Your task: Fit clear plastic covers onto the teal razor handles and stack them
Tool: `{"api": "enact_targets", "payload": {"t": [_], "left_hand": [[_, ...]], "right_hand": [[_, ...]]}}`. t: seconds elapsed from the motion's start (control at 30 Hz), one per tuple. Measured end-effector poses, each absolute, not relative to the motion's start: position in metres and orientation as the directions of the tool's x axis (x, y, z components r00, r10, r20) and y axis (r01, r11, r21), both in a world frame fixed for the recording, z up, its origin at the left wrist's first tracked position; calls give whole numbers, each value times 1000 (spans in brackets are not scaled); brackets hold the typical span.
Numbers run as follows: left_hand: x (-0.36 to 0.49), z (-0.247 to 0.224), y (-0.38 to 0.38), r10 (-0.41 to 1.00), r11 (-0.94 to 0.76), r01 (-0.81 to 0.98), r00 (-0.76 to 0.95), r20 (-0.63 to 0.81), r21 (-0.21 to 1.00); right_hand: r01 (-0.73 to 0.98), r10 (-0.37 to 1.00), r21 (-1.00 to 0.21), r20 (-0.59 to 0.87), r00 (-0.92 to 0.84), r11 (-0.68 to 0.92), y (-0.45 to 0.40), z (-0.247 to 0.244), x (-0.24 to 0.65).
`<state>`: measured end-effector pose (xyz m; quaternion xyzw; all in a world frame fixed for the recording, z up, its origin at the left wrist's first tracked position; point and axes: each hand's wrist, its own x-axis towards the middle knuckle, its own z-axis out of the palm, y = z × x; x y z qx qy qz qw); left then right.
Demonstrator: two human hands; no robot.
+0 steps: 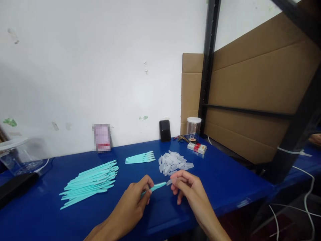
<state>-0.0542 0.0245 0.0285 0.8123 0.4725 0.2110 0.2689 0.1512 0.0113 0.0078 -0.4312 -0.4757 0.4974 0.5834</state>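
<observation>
- Left grip (134, 197), a bare hand: pinched a slim turquoise plastic stick (159, 185) behind its free end, pointed rightward above the glossy blue bench (225, 187).
- Right grip (189, 187), a bare hand: pinched a small translucent whitish plastic sleeve (169, 182), largely covered on its right side.
- Held stick and held sleeve: lined up nearly end to end between the two grips; could not tell touching from just apart.
- Loose heap of translucent whitish plastic sleeves (173, 162): lay just beyond the right grip.
- Broad pile of slim turquoise plastic sticks (92, 180): lay overlapped, to the left of the left grip.
- Small fanned row of turquoise plastic sticks with pale tips (140, 157): lay between pile and heap, beyond the left grip.
- Risk at the meeting ends (judged): could have glanced past each other, owing to slight tilt or sideways offset between two narrow ends.
- Risk at the left grip (judged): could have rolled or slid back under a push, owing to a light pinch on a thin shank.
- Risk at the right grip (judged): could have scattered loose sleeves, owing to closeness to the heap.
</observation>
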Motion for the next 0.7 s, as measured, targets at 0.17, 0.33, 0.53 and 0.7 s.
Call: {"api": "enact_targets", "payload": {"t": [0.17,0.33,0.53,0.7], "left_hand": [[-56,21,18,897,-363,602,434,90,711],[-57,22,16,900,-357,573,422,108,738],[-53,24,15,906,-345,552,407,115,759],[-50,22,11,897,-354,540,427,114,764]], "right_hand": [[-146,989,-979,136,62,143,9,6,154],[-100,992,-987,119,46,123,8,6,153],[-76,993,-990,112,39,115,9,5,152],[-51,994,-992,113,-14,112,9,5,152]]}}
